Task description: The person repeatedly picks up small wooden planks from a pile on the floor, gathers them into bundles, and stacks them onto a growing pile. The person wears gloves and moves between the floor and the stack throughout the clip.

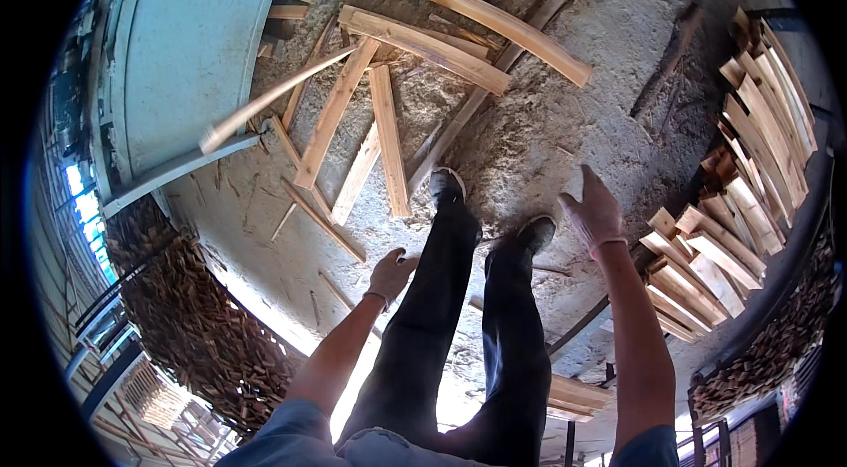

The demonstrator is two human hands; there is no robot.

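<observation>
On the floor [618, 123] ahead of my shoes [447, 187]: loose boards [423, 48] lie scattered at odd angles, some crossing one another, most of them ahead and to my left.
Curved-looking board [512, 30]: lies farther out, across a long greyish plank [454, 130] that slants down toward my left shoe.
Slim stick [278, 101]: slants from the boards toward the blue panel, its near end blurred; I cannot tell whether it touches anything there.
My left hand [392, 275]: holds nothing, fingers loosely bent and a little apart, just beside my left leg and near the closest boards.
My right hand [593, 213]: pale-gloved and free of any board, fingers stretched forward with the thumb held away from them, out past my right shoe.
Blue panel [194, 52]: pale and framed, standing at the left beyond the boards.
Stacked planks [768, 127]: lean in rows along the right side, with shorter planks [706, 264] nearer me.
Wood heap [198, 326]: brown scraps piled thickly at the lower left, behind my left arm.
</observation>
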